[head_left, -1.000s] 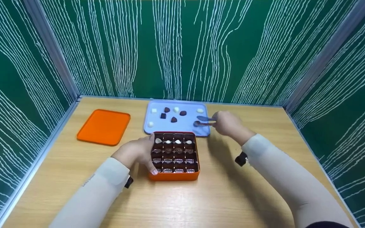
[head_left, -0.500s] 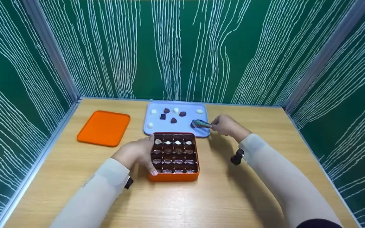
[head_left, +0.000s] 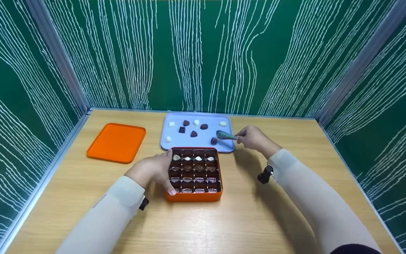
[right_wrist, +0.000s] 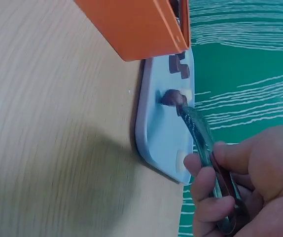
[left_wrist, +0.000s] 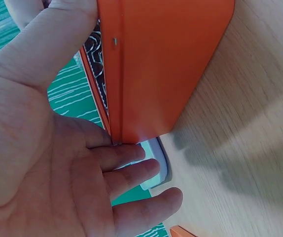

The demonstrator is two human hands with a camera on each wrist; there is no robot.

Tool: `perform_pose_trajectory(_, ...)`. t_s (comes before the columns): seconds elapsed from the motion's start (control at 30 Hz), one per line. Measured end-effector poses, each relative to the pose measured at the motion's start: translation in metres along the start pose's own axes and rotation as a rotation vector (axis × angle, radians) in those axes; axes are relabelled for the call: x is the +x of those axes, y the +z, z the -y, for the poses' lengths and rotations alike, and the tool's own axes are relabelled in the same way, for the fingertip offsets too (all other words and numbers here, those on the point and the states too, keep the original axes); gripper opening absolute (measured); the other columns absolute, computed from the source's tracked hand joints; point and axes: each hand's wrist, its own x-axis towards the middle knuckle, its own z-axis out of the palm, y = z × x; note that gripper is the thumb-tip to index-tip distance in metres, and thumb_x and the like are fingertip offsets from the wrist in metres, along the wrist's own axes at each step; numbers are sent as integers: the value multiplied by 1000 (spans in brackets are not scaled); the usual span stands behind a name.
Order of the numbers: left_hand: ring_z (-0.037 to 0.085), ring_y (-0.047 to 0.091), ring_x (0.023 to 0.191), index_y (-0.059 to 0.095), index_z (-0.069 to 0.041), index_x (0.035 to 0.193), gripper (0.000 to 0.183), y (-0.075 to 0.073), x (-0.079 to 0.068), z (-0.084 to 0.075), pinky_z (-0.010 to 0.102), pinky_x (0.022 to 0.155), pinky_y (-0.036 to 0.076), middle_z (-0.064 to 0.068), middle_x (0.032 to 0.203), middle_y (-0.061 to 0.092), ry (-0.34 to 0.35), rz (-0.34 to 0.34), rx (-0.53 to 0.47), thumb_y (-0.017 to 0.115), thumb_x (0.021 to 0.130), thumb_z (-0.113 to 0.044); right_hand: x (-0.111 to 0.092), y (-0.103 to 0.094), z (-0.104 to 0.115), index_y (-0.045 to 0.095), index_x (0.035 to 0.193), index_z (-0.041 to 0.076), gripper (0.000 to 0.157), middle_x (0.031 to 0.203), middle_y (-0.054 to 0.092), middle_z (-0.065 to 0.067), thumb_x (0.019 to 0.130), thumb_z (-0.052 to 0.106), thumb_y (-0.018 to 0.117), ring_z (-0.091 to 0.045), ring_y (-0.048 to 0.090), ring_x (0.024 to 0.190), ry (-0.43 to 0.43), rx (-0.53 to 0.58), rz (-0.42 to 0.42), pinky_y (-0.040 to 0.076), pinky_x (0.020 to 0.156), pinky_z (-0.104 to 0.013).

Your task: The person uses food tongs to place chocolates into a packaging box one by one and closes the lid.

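My right hand (head_left: 254,137) grips green see-through tongs (right_wrist: 200,129), their two arms close together. The tips hover by a dark chocolate (head_left: 213,140) near the front right of the pale blue tray (head_left: 208,143); they overlap it in the right wrist view. My left hand (head_left: 155,168) holds the left side of an orange box (head_left: 194,197), thumb at the front corner, fingers at the back corner. White chocolates (head_left: 198,158) fill the box's back row. Dark ones (head_left: 198,168) sit in the row before it, and shiny plastic shows in the front rows.
An orange lid (head_left: 116,143) lies at the left. Several more dark chocolates (head_left: 194,134) and white chocolates (head_left: 168,139) are spread over the tray, which stands behind the box. Green white-lined walls (head_left: 185,56) enclose the table (head_left: 203,229).
My right hand has brought the spread tongs together at the dark chocolate, then the tips have risen slightly off it, and the chocolate has stayed on the tray. My left hand has kept still.
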Motion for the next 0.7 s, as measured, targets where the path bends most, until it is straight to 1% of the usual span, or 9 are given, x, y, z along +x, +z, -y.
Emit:
perform_pose_trajectory(0.13,48,24,175,-1,-5,182,169,0,0,0,66,143,24,25,190,14,3,-4,-2,110,62,-50,-1,-3,-1,79,139,-3,34,125,78,-21,115,15,62,-23,64,96,36,-49,5,52,76,-29)
perform_pose_trajectory(0.17,48,24,175,0,-5,182,170,0,0,0,66,143,24,25,190,14,5,-3,-1,110,62,-51,-2,-2,-1,79,139,-3,34,126,78,-20,116,16,61,-26,65,100,30,-59,1,56,80,-33)
perform_pose_trajectory(0.27,48,24,175,0,-4,182,170,0,0,0,66,143,23,25,189,14,6,-3,-2,110,61,-51,-6,0,4,79,138,-3,33,132,80,-23,115,16,64,-36,74,115,-62,-83,-8,65,99,-46)
perform_pose_trajectory(0.37,48,23,175,-1,-4,182,171,0,0,0,65,143,23,25,190,13,6,-2,-6,110,61,-51,-13,4,11,81,136,-1,30,137,81,-23,112,14,70,-42,76,130,-186,-172,-17,61,117,-58)
perform_pose_trajectory(0.4,47,23,175,-1,-4,182,170,0,0,0,65,143,23,24,190,13,6,-2,-7,110,61,-50,-15,5,13,81,136,0,30,137,81,-22,110,13,72,-43,75,132,-223,-213,-18,60,118,-59)
perform_pose_trajectory(0.47,47,24,175,0,-3,182,170,-1,0,-1,64,144,23,24,190,14,5,-5,-3,110,61,-50,-18,9,15,82,136,3,30,136,82,-19,108,12,75,-42,76,131,-278,-304,-29,61,118,-59)
perform_pose_trajectory(0.6,47,24,175,1,-2,182,169,-2,-1,-1,62,144,23,26,189,16,3,-3,12,110,62,-51,-18,18,11,84,134,7,29,127,84,-16,106,7,75,-39,80,119,-388,-439,-107,66,108,-57)
perform_pose_trajectory(0.67,47,25,175,1,-2,182,169,-2,-1,-3,62,144,24,26,189,17,2,1,12,110,62,-51,-15,21,7,84,132,7,28,121,84,-16,106,5,73,-39,81,112,-424,-479,-143,68,101,-58)
perform_pose_trajectory(0.7,47,25,175,0,-3,182,169,-2,-1,-3,63,144,24,26,189,16,-1,4,9,110,62,-51,-14,22,5,85,130,8,27,119,84,-16,106,5,72,-39,81,109,-418,-479,-153,69,99,-58)
